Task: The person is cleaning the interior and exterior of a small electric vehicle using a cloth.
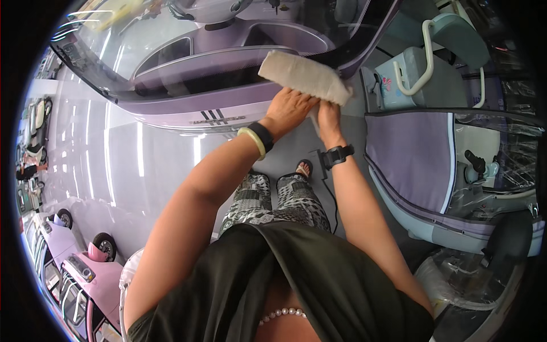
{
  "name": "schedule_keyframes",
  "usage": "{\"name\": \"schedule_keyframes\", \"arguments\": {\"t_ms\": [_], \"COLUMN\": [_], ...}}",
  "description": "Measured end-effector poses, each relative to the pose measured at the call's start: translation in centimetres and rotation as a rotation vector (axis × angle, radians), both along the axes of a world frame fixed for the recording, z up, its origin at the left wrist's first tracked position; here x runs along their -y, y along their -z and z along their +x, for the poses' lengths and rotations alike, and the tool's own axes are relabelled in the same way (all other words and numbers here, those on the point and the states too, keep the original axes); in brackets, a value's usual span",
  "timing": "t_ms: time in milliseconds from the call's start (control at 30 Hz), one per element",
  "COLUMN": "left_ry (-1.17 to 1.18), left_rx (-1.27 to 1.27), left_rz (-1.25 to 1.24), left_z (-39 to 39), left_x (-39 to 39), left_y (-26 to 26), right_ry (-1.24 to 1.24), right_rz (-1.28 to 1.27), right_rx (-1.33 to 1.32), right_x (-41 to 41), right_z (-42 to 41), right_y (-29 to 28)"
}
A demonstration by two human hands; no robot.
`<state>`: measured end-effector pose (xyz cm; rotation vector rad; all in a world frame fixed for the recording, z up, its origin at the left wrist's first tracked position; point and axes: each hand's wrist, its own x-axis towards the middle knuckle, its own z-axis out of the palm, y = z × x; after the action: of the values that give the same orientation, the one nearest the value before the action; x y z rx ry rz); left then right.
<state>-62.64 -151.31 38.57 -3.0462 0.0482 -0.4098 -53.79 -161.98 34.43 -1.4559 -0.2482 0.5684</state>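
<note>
Both hands meet at a folded cream cloth (304, 76), held over the lower corner of the windscreen (230, 57) of a purple small vehicle. My left hand (289, 110) grips the cloth's near edge, its fingertips partly hidden. Close beside it, my right hand (329, 119) holds the edge further right, fingers tucked under the cloth. A pale strip hangs between the two hands. Through the glass show the purple dashboard (222, 57) and a grey steering wheel hub (209, 9). The vehicle's purple front panel (205, 100) carries a badge just left of my left hand.
Right of me stand a light-blue scooter (401, 81) with a cream handrail and a vehicle with a purple fabric panel (406, 158) and clear plastic. A black cable (335, 205) hangs by my right leg. Pink (96, 278) and lilac (55, 239) vehicles stand on the glossy floor at left.
</note>
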Motion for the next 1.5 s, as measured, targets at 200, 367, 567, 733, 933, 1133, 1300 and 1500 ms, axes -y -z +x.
{"name": "schedule_keyframes", "arguments": {"t_ms": [200, 367, 567, 733, 933, 1133, 1300, 1500], "left_ry": [-0.049, -0.141, -0.134, -0.177, -0.188, -0.466, -0.614, -0.633], "left_rx": [-0.093, 0.108, 0.038, 0.096, 0.052, 0.153, 0.285, 0.457], "left_rz": [-0.120, -0.105, -0.055, 0.174, -0.066, -0.223, -0.346, -0.407], "left_z": [-2.9, -0.5, 6.9, 10.0, 7.9, -1.3, -6.7, -15.0], "left_x": [0.7, -0.5, 2.2, 5.1, 6.9, 6.5, 3.0, -3.6], "left_y": [-1.4, -4.8, -5.8, -4.5, -2.9, -2.6, -3.7, -6.7], "right_ry": [0.018, 0.016, -0.007, 0.017, -0.056, -0.021, -0.223, -0.305], "right_rz": [-0.078, -0.156, 0.036, 0.145, 0.071, -0.044, -0.229, -0.283], "right_rx": [0.339, 0.607, 0.517, 0.231, 0.170, 0.811, 1.335, 1.516], "right_x": [-0.4, -1.0, 1.7, 3.0, 4.5, 3.4, 0.2, -6.6], "right_z": [-3.2, 0.1, 7.6, 8.6, 7.1, 0.8, -2.7, -10.9], "right_y": [0.9, -3.5, -4.2, -4.4, -1.0, -5.2, -8.1, -11.7]}}
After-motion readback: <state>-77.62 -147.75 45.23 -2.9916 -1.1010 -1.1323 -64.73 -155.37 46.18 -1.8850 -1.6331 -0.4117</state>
